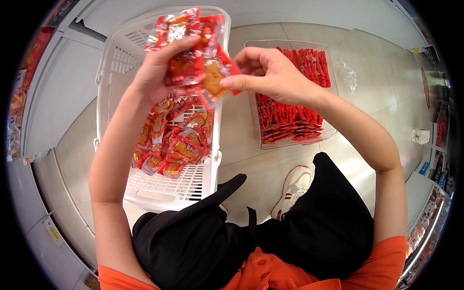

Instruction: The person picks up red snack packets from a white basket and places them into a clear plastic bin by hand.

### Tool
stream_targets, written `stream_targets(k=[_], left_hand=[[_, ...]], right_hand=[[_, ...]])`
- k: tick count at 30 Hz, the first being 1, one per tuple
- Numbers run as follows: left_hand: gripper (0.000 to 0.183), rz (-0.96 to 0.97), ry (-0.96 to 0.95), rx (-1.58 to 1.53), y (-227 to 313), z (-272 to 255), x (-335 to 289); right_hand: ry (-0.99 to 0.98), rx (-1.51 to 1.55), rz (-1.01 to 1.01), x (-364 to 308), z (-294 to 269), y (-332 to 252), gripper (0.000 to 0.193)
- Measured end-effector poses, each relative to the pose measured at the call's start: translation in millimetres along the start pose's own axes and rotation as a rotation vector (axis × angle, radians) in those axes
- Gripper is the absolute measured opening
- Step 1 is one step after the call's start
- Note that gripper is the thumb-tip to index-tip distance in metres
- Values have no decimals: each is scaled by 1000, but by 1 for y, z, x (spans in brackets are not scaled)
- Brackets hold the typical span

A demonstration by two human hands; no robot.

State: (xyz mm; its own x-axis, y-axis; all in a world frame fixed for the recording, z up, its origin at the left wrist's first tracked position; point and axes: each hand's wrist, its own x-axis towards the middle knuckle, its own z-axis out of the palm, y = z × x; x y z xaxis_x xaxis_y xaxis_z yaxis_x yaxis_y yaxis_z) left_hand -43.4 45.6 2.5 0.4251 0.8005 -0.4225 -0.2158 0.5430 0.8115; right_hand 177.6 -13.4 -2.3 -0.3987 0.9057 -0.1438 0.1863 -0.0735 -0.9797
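Both forearms rise from below; left hand is clenched, fingers curled, while right hand pinches thumb to forefinger.

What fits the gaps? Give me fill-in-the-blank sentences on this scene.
1. The left hand holds a bunch of red snack packets above the white ____.
2. The right hand pinches one packet's ____.
3. The clear tray on the floor holds rows of ____ packets.
Missing words: basket; edge; red
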Motion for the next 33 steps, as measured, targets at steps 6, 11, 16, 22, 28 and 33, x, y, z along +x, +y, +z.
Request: stream_targets(k=[6, 11, 16, 22, 28, 33], left_hand=[[25, -25, 12, -85, -10, 1, 5], [20, 52, 50, -264, 0, -26, 9], [21, -127, -34, -183, -8, -24, 1], [32, -104, -147, 169, -10, 13, -12], [35, -131, -232, 91, -12, 32, -22], [33, -94, -111, 69, -21, 35, -24]], right_hand=[[-140, -56, 203, -3, -24, 0, 33], [-40, -44, 269, -18, -39, 4, 28], [149, -84, 4, -20, -60, 8, 10], [130, -3, -274, -9, -68, -2, 19], [98, 24, -11, -14, -66, -12, 20], [74, 230, -15, -15, -55, -18, 26]])
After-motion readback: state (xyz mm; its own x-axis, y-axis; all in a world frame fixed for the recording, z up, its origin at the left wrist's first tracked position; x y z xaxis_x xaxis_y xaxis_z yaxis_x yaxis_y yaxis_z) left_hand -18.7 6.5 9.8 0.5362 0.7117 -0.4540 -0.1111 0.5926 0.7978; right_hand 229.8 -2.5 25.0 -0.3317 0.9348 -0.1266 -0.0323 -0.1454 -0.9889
